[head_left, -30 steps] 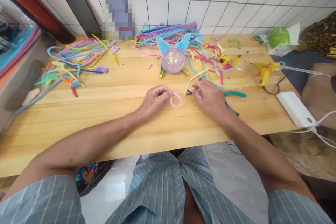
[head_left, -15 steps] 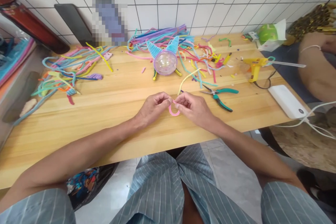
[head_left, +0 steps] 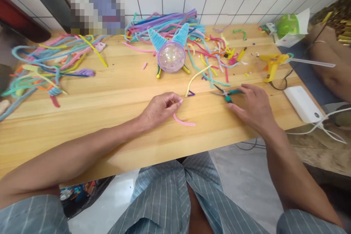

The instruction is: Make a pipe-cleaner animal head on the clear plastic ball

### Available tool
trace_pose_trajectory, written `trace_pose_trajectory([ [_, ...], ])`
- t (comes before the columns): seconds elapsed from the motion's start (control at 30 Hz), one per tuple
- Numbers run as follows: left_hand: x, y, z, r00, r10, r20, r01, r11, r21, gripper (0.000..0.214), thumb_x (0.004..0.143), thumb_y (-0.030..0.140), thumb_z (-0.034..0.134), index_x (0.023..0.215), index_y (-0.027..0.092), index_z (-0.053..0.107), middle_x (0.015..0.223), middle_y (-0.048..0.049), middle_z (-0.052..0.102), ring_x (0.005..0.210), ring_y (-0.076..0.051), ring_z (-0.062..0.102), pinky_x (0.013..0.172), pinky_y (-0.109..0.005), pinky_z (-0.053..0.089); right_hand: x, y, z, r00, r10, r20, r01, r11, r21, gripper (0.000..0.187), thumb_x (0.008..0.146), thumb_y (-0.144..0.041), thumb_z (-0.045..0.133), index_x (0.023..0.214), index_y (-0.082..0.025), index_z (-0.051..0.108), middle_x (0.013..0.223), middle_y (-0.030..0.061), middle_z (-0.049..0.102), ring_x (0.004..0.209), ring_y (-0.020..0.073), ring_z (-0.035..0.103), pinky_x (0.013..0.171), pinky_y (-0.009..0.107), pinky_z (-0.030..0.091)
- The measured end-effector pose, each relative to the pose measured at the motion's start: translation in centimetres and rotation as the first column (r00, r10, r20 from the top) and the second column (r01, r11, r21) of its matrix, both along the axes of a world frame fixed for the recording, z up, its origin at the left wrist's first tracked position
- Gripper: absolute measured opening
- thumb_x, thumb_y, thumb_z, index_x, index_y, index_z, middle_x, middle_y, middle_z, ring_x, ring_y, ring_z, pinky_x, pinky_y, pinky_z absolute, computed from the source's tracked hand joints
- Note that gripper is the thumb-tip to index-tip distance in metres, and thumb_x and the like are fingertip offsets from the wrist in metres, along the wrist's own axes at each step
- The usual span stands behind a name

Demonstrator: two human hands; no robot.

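Where both hands met at a pink loop half a second ago, they now lie well apart on the table (head_left: 82, 98). The right hand (head_left: 251, 106) has moved out to the pliers (head_left: 227, 93), fingers resting over the green handles; whether it grips them cannot be told. The left hand (head_left: 161, 109) stays pinched on one end of the pink pipe cleaner (head_left: 183, 121), which now trails uncurled on the table, the loop gone.

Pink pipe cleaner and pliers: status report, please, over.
Left hand pinching pink pipe cleaner, its free end lying on the table. Right hand on the green-handled pliers. Nothing between the hands.
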State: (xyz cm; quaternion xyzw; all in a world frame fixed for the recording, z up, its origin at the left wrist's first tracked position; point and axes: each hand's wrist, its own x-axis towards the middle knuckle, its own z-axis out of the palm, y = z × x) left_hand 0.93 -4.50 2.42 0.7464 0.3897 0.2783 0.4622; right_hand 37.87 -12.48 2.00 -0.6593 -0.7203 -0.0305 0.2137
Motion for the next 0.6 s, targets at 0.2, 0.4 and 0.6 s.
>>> trace_pose_trajectory([
  [0.2, -0.9, -0.3, -0.2, 0.995, -0.093, 0.036, 0.089, 0.990, 0.105, 0.019, 0.099, 0.031, 0.065, 0.099, 0.018, 0.079, 0.085, -0.0011, 0.075, 0.071, -0.011, 0.062, 0.067, -0.023, 0.047, 2.6, -0.6, -0.7, 0.998, -0.017, 0.055, 0.023, 0.994, -0.111, 0.069, 0.099, -0.060, 0.064, 0.155, -0.021, 0.057, 0.158, 0.0219, 0.062, 0.150, 0.0444, 0.057, 0.125, 0.070, 0.045],
  [0.4, -1.0, -0.7, -0.3, 0.994, -0.069, 0.082, 0.072, 0.997, -0.037, 0.019, 0.105, 0.038, 0.060, 0.104, 0.020, 0.067, 0.080, 0.0017, 0.076, 0.062, -0.010, 0.063, 0.063, -0.023, 0.049, 3.5, -0.6, 0.2, 0.988, -0.126, -0.094, 0.120, 0.991, -0.060, 0.055, 0.100, -0.061, 0.064, 0.144, -0.027, 0.065, 0.151, 0.0155, 0.067, 0.143, 0.0384, 0.063, 0.122, 0.063, 0.051],
  [0.6, -1.0, -0.2, -0.8, 0.974, 0.026, 0.224, 0.025, 0.975, -0.222, 0.027, 0.103, 0.046, 0.069, 0.108, 0.019, 0.070, 0.083, 0.0010, 0.072, 0.068, -0.012, 0.064, 0.066, -0.024, 0.054, 9.4, 2.7, 1.5, 0.679, -0.651, -0.338, 0.676, 0.734, -0.057, 0.053, 0.094, -0.045, 0.076, 0.135, -0.012, 0.065, 0.138, 0.0261, 0.073, 0.119, 0.0283, 0.073, 0.102, 0.043, 0.057],
])
